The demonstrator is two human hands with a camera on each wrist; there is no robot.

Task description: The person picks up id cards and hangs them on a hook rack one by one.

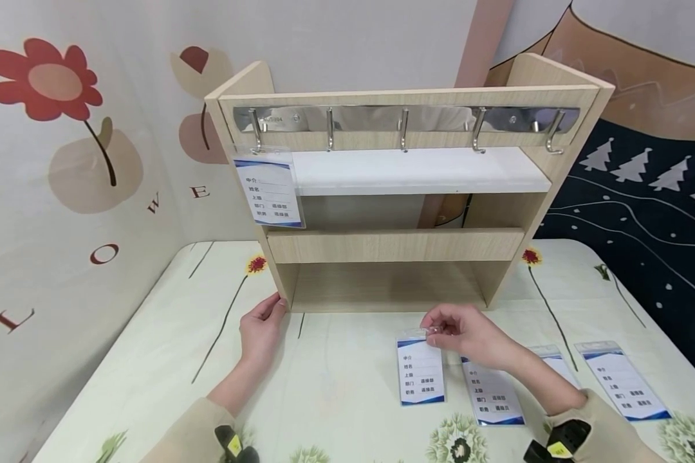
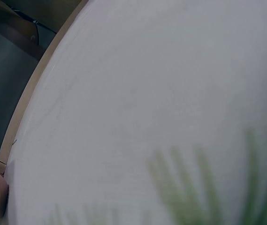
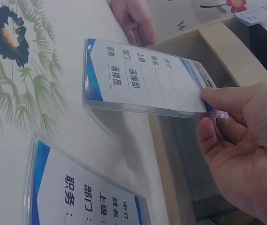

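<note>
1. Nearest me, two sleeves [image 1: 608,427].
2. I see the right hand [image 1: 468,332] pinching one badge [image 1: 421,373] below it, over the desk [image 1: 336,386].
3. Left hand [image 1: 260,331] touches one shelf [image 1: 396,245]; grip, I can't tell.
4. Three badges [image 1: 622,382] lie right; another hangs far left; five hooks [image 1: 404,132].

Desk [image 1: 336,399] under left hand [image 1: 260,331] and right hand [image 1: 466,331]: pale flower-print cover. Left of left hand: off-white wall [image 1: 156,83], printed red flower [image 1: 55,83]. Beyond right hand, to its right: navy backdrop [image 1: 596,222], white trees [image 1: 631,168], brown peaks [image 1: 643,87] above. Light soft, even in head view.
</note>
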